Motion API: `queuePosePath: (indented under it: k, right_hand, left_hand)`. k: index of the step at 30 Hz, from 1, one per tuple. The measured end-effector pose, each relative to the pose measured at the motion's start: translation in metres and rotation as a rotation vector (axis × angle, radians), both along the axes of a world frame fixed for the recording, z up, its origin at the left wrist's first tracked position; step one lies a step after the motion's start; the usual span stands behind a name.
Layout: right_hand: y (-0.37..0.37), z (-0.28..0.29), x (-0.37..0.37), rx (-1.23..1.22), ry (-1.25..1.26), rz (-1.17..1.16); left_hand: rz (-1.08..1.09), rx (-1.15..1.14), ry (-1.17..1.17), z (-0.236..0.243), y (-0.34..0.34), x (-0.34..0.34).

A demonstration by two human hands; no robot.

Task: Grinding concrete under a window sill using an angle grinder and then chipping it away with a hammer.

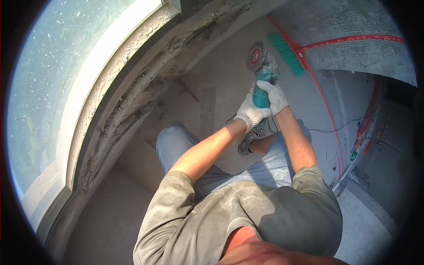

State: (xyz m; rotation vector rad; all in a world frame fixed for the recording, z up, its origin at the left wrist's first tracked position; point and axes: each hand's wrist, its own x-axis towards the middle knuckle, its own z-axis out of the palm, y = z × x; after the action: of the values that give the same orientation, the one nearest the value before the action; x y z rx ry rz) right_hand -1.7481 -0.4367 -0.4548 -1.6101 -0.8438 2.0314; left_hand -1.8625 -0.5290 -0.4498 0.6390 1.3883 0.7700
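Both my hands, in white work gloves, are wrapped round a teal angle grinder (261, 98) held out in front of me. My left hand (251, 113) closes on the rear of its body, and my right hand (274, 94) grips it from the right, closer to the head. At the far end sits the round disc (255, 56) with a red centre, under a dusty metal guard. The disc appears apart from the wall. A thin dark cord runs from behind the grinder, partly hidden by my gloves and legs.
A broom (289, 53) with green bristles and a red handle leans just right of the disc. Along the left, rough broken masonry (128, 106) runs beneath a white window frame (106, 57). Red lines (324, 99) and a thin cable (331, 131) cross the right side.
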Motion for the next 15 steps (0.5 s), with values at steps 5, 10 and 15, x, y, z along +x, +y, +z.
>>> queuePosePath:
  k: [5,10,15]
  right_hand:
    - [-0.005,0.0,-0.005,-0.003,-0.019,-0.106]
    - [-0.017,-0.013,0.005,0.127,0.113,-0.165]
    - [-0.038,-0.017,0.015,0.124,0.274,-0.317]
  left_hand:
    - [-0.059,0.038,-0.192,-0.01,0.005,-0.016]
    - [-0.136,0.046,-0.361,-0.033,0.009,-0.016]
    - [-0.222,0.046,-0.515,-0.046,0.001,-0.01]
